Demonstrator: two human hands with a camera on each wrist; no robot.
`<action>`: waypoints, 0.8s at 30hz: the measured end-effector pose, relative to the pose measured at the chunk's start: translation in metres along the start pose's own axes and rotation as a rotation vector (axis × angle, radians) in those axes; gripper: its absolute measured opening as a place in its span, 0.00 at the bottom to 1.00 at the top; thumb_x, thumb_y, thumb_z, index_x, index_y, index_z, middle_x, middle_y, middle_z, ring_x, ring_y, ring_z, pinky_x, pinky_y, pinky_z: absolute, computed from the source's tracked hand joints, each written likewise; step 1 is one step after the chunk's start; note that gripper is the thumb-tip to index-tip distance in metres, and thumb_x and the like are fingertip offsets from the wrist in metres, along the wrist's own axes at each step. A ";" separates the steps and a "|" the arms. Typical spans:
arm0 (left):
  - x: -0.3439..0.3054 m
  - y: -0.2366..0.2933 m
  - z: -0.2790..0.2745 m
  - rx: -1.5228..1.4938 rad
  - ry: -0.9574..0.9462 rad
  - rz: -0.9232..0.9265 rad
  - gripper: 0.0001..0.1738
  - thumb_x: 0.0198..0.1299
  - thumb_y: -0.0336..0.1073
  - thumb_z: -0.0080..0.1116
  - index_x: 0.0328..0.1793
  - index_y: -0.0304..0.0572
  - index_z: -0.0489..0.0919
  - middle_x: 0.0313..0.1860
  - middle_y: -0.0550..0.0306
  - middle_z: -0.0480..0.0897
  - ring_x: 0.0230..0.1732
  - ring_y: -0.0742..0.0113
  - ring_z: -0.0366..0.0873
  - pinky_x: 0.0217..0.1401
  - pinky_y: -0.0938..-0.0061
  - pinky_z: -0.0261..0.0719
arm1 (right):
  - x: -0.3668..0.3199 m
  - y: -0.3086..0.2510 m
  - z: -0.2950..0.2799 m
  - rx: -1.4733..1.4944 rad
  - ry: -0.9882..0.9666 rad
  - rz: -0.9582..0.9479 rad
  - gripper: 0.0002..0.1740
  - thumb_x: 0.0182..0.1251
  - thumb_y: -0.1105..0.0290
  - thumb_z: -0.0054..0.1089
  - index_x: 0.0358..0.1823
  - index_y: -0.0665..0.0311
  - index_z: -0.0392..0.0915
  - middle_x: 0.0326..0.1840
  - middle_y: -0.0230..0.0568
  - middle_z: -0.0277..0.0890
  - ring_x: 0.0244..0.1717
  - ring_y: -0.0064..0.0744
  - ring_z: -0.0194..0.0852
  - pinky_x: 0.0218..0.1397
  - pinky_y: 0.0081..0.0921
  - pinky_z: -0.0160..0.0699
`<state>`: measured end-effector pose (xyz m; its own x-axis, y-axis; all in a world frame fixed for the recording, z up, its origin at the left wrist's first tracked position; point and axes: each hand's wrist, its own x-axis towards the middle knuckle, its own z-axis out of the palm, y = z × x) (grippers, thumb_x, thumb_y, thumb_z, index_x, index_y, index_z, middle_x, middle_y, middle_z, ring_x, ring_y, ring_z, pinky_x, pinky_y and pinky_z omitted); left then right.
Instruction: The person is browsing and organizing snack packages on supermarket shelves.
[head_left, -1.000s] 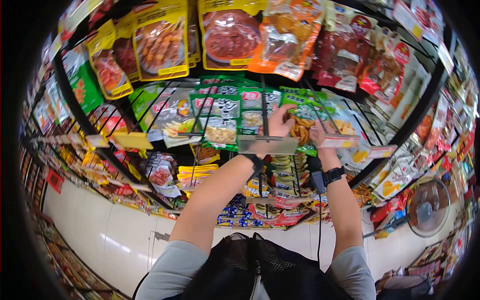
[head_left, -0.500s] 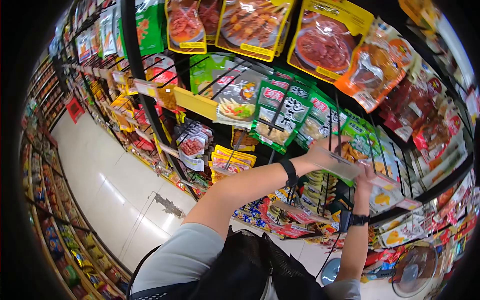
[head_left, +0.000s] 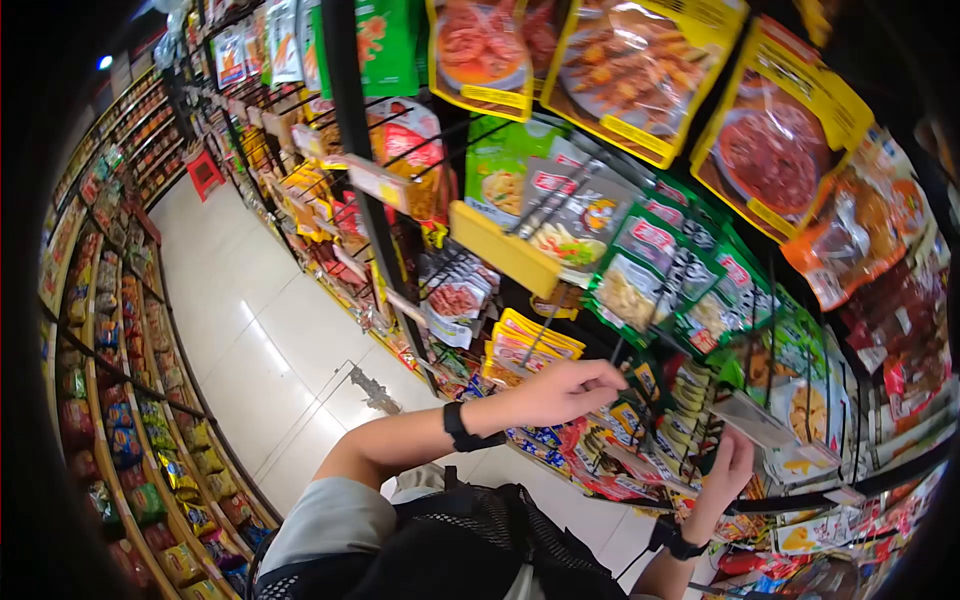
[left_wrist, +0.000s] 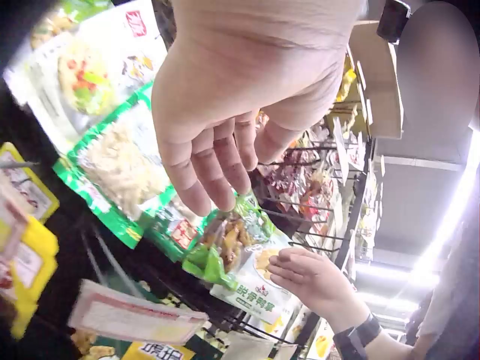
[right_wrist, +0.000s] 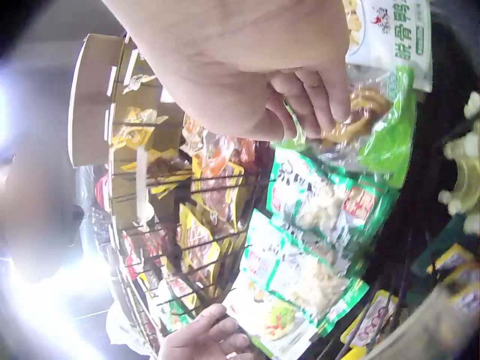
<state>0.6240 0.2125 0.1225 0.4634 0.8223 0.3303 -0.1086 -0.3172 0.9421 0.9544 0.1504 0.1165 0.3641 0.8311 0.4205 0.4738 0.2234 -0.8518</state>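
My left hand (head_left: 565, 390) hangs in front of the rack with loosely bent fingers and nothing in its grasp. Behind it are green-edged snack packs (head_left: 640, 275) on hooks, filling the left side of the left wrist view. Lower right in the head view, my right hand (head_left: 728, 470) is raised beside a clear price-tag holder (head_left: 755, 420), also holding nothing, its fingers slightly bent. A clear and green pack of brown food (right_wrist: 367, 112) hangs behind the right fingers in the right wrist view. Next to it is a white pack (left_wrist: 259, 285).
Large yellow meat pouches (head_left: 640, 75) hang above, with an orange pouch (head_left: 860, 235) to their right. Metal hooks and a yellow label strip (head_left: 503, 248) jut out from the rack. On the left runs a tiled aisle (head_left: 240, 290), with a red stool (head_left: 203, 175) at its far end.
Both hands have come away from the clear and green pack and drawn back towards the body, the left one farther. The head view has swung left, showing more aisle.
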 end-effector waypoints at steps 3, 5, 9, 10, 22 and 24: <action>-0.054 -0.020 -0.047 0.006 0.161 0.062 0.10 0.70 0.32 0.58 0.55 0.39 0.79 0.41 0.60 0.85 0.43 0.75 0.82 0.46 0.76 0.80 | -0.035 -0.036 0.058 0.085 -0.122 -0.034 0.08 0.74 0.75 0.55 0.49 0.69 0.79 0.43 0.39 0.81 0.43 0.24 0.77 0.51 0.22 0.76; -0.096 -0.016 -0.084 -0.079 0.238 -0.035 0.09 0.71 0.32 0.58 0.53 0.39 0.78 0.40 0.63 0.83 0.43 0.77 0.81 0.46 0.77 0.79 | -0.057 -0.061 0.104 0.113 -0.246 0.015 0.05 0.73 0.76 0.54 0.44 0.69 0.78 0.42 0.37 0.81 0.40 0.20 0.76 0.47 0.19 0.76; -0.179 -0.009 -0.162 -0.257 0.403 -0.118 0.07 0.72 0.32 0.56 0.51 0.38 0.77 0.40 0.63 0.82 0.43 0.78 0.79 0.47 0.78 0.78 | -0.108 -0.120 0.218 0.263 -0.560 0.030 0.05 0.73 0.78 0.54 0.44 0.70 0.78 0.43 0.39 0.81 0.40 0.23 0.80 0.46 0.21 0.79; -0.202 -0.008 -0.182 -0.255 0.423 -0.131 0.07 0.73 0.32 0.55 0.51 0.37 0.77 0.42 0.61 0.82 0.45 0.77 0.79 0.50 0.77 0.78 | -0.121 -0.130 0.247 0.285 -0.614 -0.008 0.05 0.73 0.78 0.54 0.44 0.70 0.78 0.43 0.39 0.81 0.40 0.24 0.80 0.46 0.21 0.79; -0.373 0.027 -0.397 -0.120 0.756 -0.223 0.09 0.71 0.36 0.56 0.47 0.37 0.77 0.37 0.63 0.82 0.39 0.77 0.79 0.45 0.78 0.79 | -0.192 -0.266 0.527 0.357 -1.005 -0.100 0.09 0.75 0.72 0.56 0.48 0.70 0.80 0.43 0.37 0.82 0.42 0.23 0.81 0.48 0.21 0.80; -0.383 0.032 -0.425 -0.114 0.787 -0.206 0.09 0.71 0.36 0.56 0.47 0.37 0.77 0.37 0.63 0.82 0.39 0.76 0.79 0.45 0.78 0.79 | -0.190 -0.277 0.559 0.370 -1.017 -0.115 0.09 0.75 0.72 0.56 0.48 0.70 0.80 0.44 0.37 0.82 0.42 0.23 0.81 0.48 0.21 0.80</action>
<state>0.0693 0.0884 0.0508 -0.2637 0.9631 0.0537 -0.1973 -0.1084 0.9743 0.3057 0.2155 0.0978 -0.5821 0.7897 0.1937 0.1293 0.3251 -0.9368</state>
